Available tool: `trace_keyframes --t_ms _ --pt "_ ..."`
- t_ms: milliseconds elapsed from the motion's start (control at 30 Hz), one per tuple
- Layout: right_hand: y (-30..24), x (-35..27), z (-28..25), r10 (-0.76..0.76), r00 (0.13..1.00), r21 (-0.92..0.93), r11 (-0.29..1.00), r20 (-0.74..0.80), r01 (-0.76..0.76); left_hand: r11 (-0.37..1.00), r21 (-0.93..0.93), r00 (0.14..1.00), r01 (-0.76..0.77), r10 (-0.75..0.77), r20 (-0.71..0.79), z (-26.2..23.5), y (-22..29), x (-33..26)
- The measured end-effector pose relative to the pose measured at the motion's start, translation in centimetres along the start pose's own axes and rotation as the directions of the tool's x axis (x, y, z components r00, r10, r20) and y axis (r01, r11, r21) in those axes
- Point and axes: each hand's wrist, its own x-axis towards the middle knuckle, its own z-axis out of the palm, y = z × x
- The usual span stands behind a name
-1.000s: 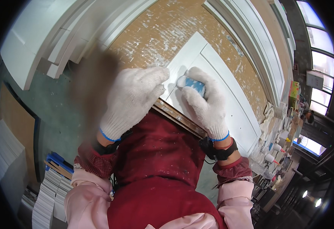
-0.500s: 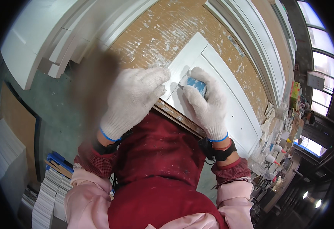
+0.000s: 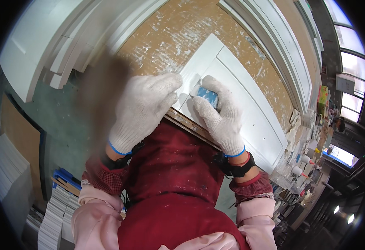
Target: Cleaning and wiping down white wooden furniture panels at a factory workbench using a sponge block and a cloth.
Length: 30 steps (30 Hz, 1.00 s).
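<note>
A white panel (image 3: pixel 249 112) with grooved lines, like a cabinet door, lies on the workbench in front of me. My right hand (image 3: pixel 222 112), in a white knit glove, grips a small blue sanding block (image 3: pixel 208 96) dusted with white. The block rests on the panel near its left end, thumb on one side and fingers on the other. My left hand (image 3: pixel 147 108), also gloved, is closed at the panel's near left edge; its fingertips lie close together at the rim. The palm sides of both hands are hidden.
The brown bench top (image 3: pixel 174 33) is streaked with white paint. Long white frames (image 3: pixel 274 46) lie along its far side; more white panels (image 3: pixel 28 54) stand at left. Bottles (image 3: pixel 297 171) and tools crowd a bench at right. A dark brown blur (image 3: pixel 103 87) covers part of the left.
My right hand and the sanding block have shifted slightly left across the panel. The left hand stays at the panel's edge, and the whole view has moved a little.
</note>
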Motion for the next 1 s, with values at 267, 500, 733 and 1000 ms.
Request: trace_keyframes --t_ms 267,500,733,1000 --pt "0.1 0.1 -0.5 -0.087 0.995 -0.081 0.993 0.039 0.090 1.000 0.015 1.000 0.003 -0.003 0.007 0.0 0.1 -0.1" --pt "-0.8 0.7 -0.4 -0.064 0.994 -0.060 0.996 0.085 0.069 0.999 0.049 1.000 -0.003 0.004 -0.025 0.1 0.1 -0.3" --pt "-0.1 0.5 0.5 -0.114 0.988 -0.035 0.993 -0.107 0.110 0.998 0.041 0.999 0.038 -0.038 0.014 0.0 0.5 0.0" --pt "-0.4 1.3 -0.4 -0.030 0.997 -0.038 0.999 0.065 0.033 0.999 0.050 1.000 0.018 -0.016 -0.023 0.1 0.3 -0.4"
